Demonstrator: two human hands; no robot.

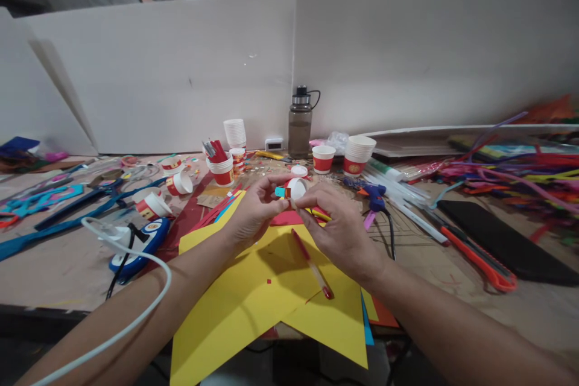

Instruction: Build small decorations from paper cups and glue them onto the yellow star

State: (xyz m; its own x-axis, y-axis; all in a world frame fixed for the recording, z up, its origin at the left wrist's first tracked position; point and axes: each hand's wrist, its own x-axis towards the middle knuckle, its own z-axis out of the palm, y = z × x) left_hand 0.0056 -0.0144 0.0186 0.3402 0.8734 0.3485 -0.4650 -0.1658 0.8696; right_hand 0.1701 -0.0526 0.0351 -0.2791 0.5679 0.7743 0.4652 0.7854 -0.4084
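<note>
A small red and white paper cup (297, 189) is held up between my two hands, above the sheets. My left hand (254, 208) closes its thumb and fingers around the cup's left side, where a small light-blue piece (280, 192) shows. With its fingertips, my right hand (339, 226) pinches the cup near its lower right edge; the exact contact is partly hidden. Below lie yellow paper sheets (217, 319) with a red pen (312, 263) on top. A tiny red paper square (269, 281) rests there too.
Stacked cups (359, 155) and a water bottle (300, 126) stand behind. A glue gun (373, 193), a red utility knife (479, 259) and a black phone-like slab (506, 241) lie right. At left are tipped cups (152, 207), a blue power strip (140, 247) and a white cable (167, 289) crossing my forearm.
</note>
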